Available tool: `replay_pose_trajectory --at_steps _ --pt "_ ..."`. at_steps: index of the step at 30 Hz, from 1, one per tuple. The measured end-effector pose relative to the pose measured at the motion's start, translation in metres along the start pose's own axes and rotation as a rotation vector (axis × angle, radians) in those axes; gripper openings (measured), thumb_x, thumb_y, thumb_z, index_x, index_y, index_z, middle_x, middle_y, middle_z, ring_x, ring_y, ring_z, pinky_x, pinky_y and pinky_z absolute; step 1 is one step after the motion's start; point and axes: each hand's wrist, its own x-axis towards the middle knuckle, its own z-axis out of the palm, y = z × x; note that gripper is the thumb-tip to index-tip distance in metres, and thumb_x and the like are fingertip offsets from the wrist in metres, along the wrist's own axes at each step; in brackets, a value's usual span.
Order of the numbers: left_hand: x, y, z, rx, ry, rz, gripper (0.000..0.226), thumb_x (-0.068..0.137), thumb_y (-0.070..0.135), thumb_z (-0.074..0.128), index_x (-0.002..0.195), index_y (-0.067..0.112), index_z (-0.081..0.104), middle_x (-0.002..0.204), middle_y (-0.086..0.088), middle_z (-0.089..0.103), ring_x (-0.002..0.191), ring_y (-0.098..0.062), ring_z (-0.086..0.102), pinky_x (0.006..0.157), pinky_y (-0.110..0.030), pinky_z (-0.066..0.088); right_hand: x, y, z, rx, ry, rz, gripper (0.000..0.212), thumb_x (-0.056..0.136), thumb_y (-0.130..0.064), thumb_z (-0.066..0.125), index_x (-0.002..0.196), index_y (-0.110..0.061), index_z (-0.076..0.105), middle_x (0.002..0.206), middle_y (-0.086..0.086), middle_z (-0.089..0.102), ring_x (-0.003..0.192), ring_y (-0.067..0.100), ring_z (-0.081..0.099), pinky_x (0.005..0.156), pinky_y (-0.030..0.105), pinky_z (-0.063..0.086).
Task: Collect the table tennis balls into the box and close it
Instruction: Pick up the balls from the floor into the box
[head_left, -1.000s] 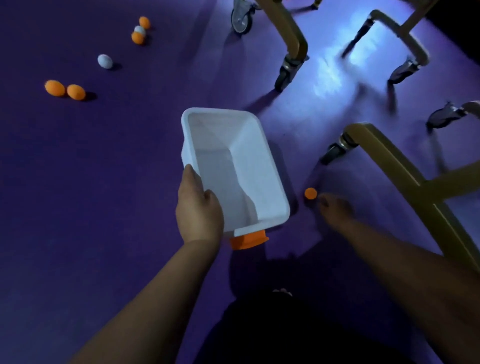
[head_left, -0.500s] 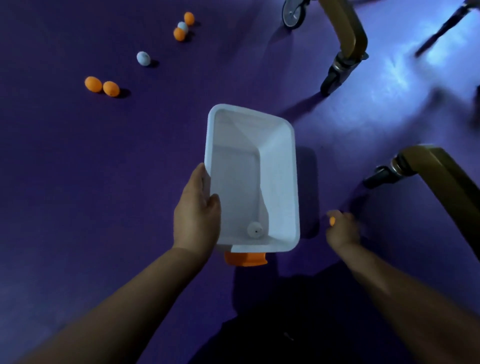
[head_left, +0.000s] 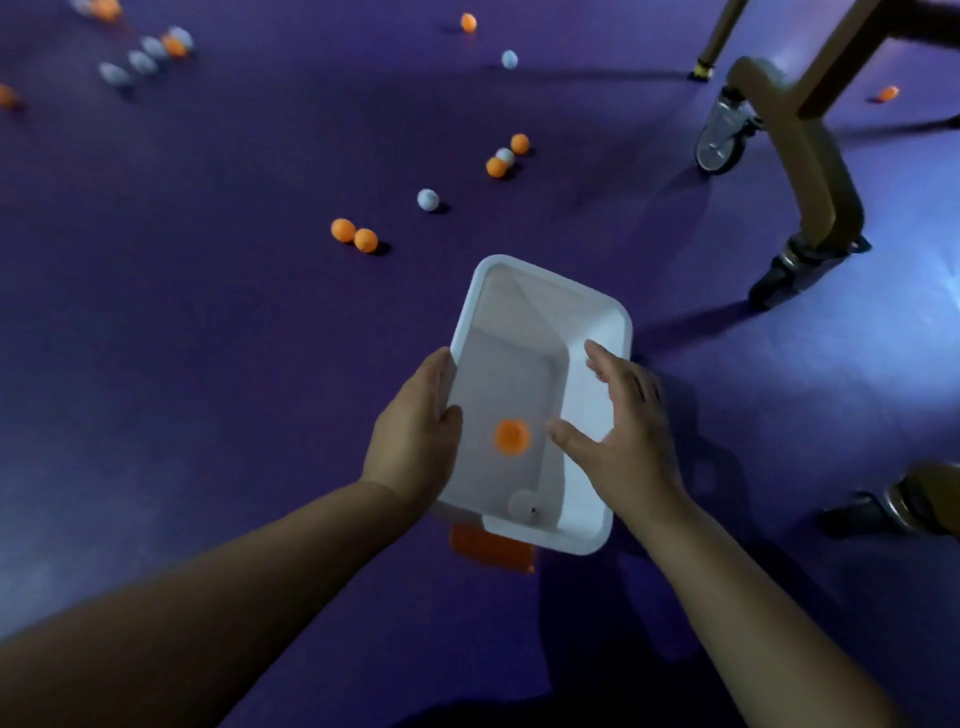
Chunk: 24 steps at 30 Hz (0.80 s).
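My left hand (head_left: 415, 431) grips the left rim of the white plastic box (head_left: 524, 291), held above the purple floor. An orange clasp (head_left: 491, 551) sticks out under its near end. Inside the box an orange ball (head_left: 512, 437) is blurred in the middle and a white ball (head_left: 523, 503) lies at the near end. My right hand (head_left: 621, 431) hovers over the box's right side with fingers spread, holding nothing. Loose balls lie on the floor beyond: two orange ones (head_left: 354, 235), a white one (head_left: 428, 200), and a cluster of three (head_left: 505, 156).
Several more balls are scattered at the far left (head_left: 148, 57) and top (head_left: 468, 22). A gold-coloured wheeled frame leg (head_left: 810, 156) with castors (head_left: 719, 135) stands at the right. Another castor (head_left: 904, 506) sits near my right arm. An orange ball (head_left: 887, 93) lies past the frame.
My right hand picked the orange ball off the floor, carried it left over the box and let it go; the ball is now inside. My view has shifted right.
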Motion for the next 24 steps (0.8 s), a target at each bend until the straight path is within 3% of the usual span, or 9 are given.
replay_pose_trajectory --at_steps 3,5,9,12,16,19,22,24 --pt "0.009 0.009 -0.018 0.011 0.048 -0.031 0.048 0.087 0.007 0.047 0.129 0.030 0.043 0.110 0.012 0.056 0.098 -0.016 0.055 0.075 -0.026 0.038 0.012 0.000 0.005 -0.163 0.138 0.022 0.071 0.074 -0.019 0.074 0.136 -0.028 0.042 0.135 -0.002 0.040 0.121 0.017 0.028 0.091 0.042 0.047" --pt "0.014 0.016 -0.031 0.031 0.072 -0.018 0.049 0.086 0.009 0.048 0.130 0.029 0.043 0.119 0.008 0.057 0.104 -0.019 0.055 0.080 -0.028 0.041 0.020 -0.005 0.008 -0.104 0.134 0.102 0.069 0.076 -0.015 0.071 0.136 -0.031 0.041 0.138 -0.001 0.033 0.123 0.020 0.028 0.091 0.047 0.047" --pt "0.024 0.034 -0.049 0.092 0.116 0.040 0.033 0.085 0.006 0.045 0.111 0.026 0.047 0.102 0.005 0.059 0.088 -0.018 0.055 0.069 -0.033 0.043 0.044 -0.022 0.006 0.227 0.040 0.211 0.057 0.082 -0.006 0.064 0.132 -0.029 0.048 0.128 -0.005 0.040 0.106 0.009 0.042 0.085 0.027 0.040" --pt "0.041 0.039 -0.059 0.143 0.170 0.063 0.029 0.087 0.008 0.045 0.112 0.024 0.046 0.101 0.004 0.057 0.086 -0.018 0.054 0.069 -0.034 0.043 0.068 -0.028 0.012 0.210 0.001 0.183 0.036 0.084 -0.002 0.056 0.108 -0.027 0.062 0.120 -0.003 0.051 0.097 0.008 0.047 0.073 0.016 0.038" --pt "0.075 0.033 -0.061 0.228 0.221 0.106 0.028 0.090 0.010 0.046 0.118 0.016 0.042 0.100 0.001 0.052 0.082 -0.019 0.047 0.070 -0.033 0.038 0.106 -0.033 0.031 0.198 0.033 0.197 0.031 0.081 0.001 0.049 0.090 -0.025 0.063 0.110 -0.002 0.051 0.092 0.023 0.058 0.078 0.036 0.051" --pt "0.113 0.023 -0.055 0.241 0.216 0.072 0.031 0.092 0.010 0.046 0.122 0.012 0.042 0.098 0.001 0.051 0.082 -0.019 0.048 0.071 -0.034 0.040 0.140 -0.025 0.048 0.163 0.058 0.222 0.032 0.079 0.003 0.046 0.086 -0.024 0.063 0.108 -0.001 0.051 0.089 0.019 0.055 0.076 0.034 0.047" --pt "0.157 0.009 -0.044 0.237 0.176 0.036 0.035 0.091 0.010 0.046 0.125 0.014 0.042 0.110 -0.007 0.058 0.094 -0.029 0.054 0.078 -0.038 0.043 0.172 -0.012 0.063 0.125 0.100 0.274 0.032 0.080 0.003 0.045 0.088 -0.021 0.063 0.107 -0.002 0.049 0.088 0.018 0.053 0.077 0.035 0.047" --pt "0.187 -0.001 -0.036 0.233 0.137 0.037 0.034 0.089 0.009 0.046 0.122 0.018 0.043 0.110 -0.007 0.059 0.095 -0.029 0.055 0.075 -0.038 0.043 0.192 -0.004 0.070 0.087 0.127 0.308 0.031 0.081 0.003 0.046 0.091 -0.019 0.064 0.106 -0.004 0.047 0.087 0.013 0.046 0.075 0.026 0.038"
